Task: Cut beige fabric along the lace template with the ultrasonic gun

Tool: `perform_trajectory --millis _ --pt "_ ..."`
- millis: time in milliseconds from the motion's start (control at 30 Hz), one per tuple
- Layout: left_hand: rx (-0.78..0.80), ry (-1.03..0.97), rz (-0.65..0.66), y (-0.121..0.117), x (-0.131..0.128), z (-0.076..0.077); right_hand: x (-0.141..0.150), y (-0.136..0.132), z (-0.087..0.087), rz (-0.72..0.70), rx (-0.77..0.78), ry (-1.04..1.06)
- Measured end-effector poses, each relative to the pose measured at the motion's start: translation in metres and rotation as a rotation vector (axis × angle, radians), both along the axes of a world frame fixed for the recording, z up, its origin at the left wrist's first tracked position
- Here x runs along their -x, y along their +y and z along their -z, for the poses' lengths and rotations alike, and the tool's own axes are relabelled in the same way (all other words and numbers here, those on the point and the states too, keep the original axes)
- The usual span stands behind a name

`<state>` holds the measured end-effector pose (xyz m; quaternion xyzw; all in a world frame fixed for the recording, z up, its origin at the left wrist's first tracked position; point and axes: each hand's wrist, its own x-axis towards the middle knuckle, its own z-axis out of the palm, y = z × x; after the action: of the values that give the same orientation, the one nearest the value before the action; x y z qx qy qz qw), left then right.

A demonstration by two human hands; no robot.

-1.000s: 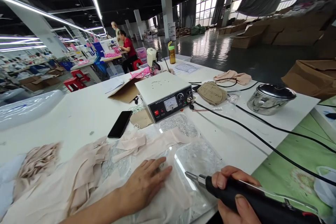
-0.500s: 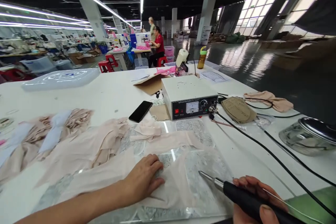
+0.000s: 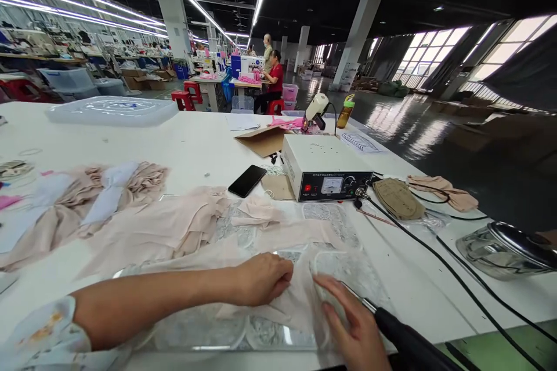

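Observation:
My left hand (image 3: 265, 278) rests on the white table with its fingers curled, pinching a fold of thin beige fabric (image 3: 300, 307) that lies on a clear patterned sheet (image 3: 339, 264). My right hand (image 3: 348, 324) reaches its forefinger and thumb out flat onto the same fabric, close to the left hand. A black handheld tool (image 3: 407, 341) with a metal tip (image 3: 360, 300) runs along the outer side of that hand, held by its other fingers.
A white control box (image 3: 326, 168) with a dial stands behind, its black cable (image 3: 435, 255) running to the tool. A phone (image 3: 247, 180), beige fabric piles (image 3: 87, 203), a tan pad (image 3: 398, 198) and a metal pot (image 3: 500, 249) lie around. People (image 3: 274, 76) work far back.
The view turned left. My left hand went from lying flat to curled, pinching the fabric. My right hand moved in and stretched fingers onto the fabric beside it.

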<state>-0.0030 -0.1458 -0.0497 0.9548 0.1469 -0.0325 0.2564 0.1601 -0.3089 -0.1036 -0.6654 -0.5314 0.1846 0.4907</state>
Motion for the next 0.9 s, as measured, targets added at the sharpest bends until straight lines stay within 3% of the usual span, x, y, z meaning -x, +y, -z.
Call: perform_trajectory --millis 133,267,367,567,667,767,833,900 --pt "0.107 -0.041 0.111 0.009 0.008 -0.03 0.004 0.059 -0.032 -0.4 0.091 -0.125" --pt "0.192 -0.082 0.111 0.033 0.028 -0.052 0.005 0.081 -0.04 -0.59 0.231 -0.106" --pt "0.177 -0.086 0.083 0.056 0.049 -0.06 0.01 0.091 -0.044 -0.588 0.138 -0.104" --pt "-0.064 -0.191 -0.08 0.077 0.098 -0.076 0.033 0.121 -0.054 -0.315 -0.385 -0.369" --pt "-0.202 -0.248 -0.129 0.065 0.126 -0.063 0.045 0.127 -0.043 -0.323 -0.452 -0.467" --pt "-0.418 -0.206 0.002 0.046 0.153 -0.027 0.057 0.121 -0.021 -0.436 -0.446 -0.575" --pt "-0.442 -0.186 0.043 0.035 0.168 -0.004 0.059 0.113 -0.009 -0.497 -0.419 -0.627" --pt "-0.439 -0.198 0.047 0.028 0.179 0.009 0.057 0.104 -0.003 -0.532 -0.381 -0.679"
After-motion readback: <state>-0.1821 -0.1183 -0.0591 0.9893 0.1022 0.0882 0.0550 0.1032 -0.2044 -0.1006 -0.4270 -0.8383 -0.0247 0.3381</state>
